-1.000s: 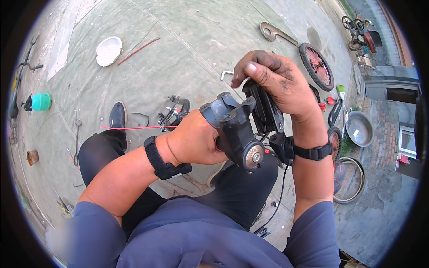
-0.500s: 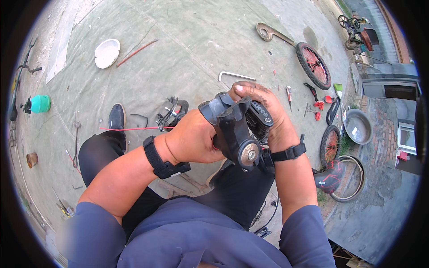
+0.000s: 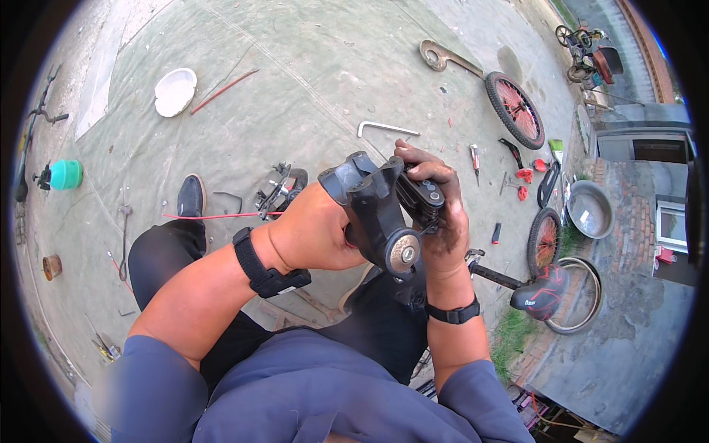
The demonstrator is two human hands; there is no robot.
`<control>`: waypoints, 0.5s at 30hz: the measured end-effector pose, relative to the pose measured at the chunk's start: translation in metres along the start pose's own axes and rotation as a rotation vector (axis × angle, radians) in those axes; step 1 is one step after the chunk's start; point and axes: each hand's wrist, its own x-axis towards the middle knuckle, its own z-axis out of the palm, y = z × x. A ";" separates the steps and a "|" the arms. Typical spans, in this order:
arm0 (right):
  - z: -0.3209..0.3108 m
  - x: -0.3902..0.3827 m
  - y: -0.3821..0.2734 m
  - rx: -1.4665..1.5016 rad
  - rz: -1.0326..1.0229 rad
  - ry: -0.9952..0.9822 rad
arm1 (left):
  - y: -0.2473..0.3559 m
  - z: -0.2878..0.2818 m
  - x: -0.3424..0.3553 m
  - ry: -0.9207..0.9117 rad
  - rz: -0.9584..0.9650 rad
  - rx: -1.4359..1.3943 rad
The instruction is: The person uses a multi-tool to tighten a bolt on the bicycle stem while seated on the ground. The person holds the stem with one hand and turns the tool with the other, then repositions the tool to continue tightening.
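Note:
A black bicycle stem (image 3: 374, 210) with a round bolted cap at its lower end is gripped by my left hand (image 3: 310, 229), fingers wrapped round and mostly hidden behind it. To its right, my right hand (image 3: 449, 214), with dark-smudged fingers, is closed around a black folding multi-tool (image 3: 425, 198). The multi-tool lies close against the stem's right side; I cannot tell whether one of its bits sits in a bolt. Beyond both hands, an L-shaped hex key (image 3: 389, 128) rests on the ground.
Bicycle wheels (image 3: 515, 111), a saddle on its post (image 3: 543, 293) and a grey basin (image 3: 591, 209) are on the right. Bicycle parts (image 3: 279, 190) lie past my left wrist. Farther left are a white bowl (image 3: 176, 92), a red rod (image 3: 224, 91) and a turquoise container (image 3: 66, 174).
My right wrist and forearm have swung inward to the left, and the right fingers have shifted on the multi-tool, showing more of it. The stem and left hand have moved slightly left.

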 end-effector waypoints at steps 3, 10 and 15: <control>0.003 0.000 0.006 -0.104 -0.130 -0.017 | 0.002 -0.001 0.002 0.014 -0.008 0.001; 0.009 0.009 -0.008 -0.306 -0.181 0.008 | 0.001 0.000 0.002 0.009 -0.034 -0.030; 0.008 0.008 -0.020 -0.345 -0.086 0.014 | 0.003 0.000 0.004 0.003 -0.067 -0.071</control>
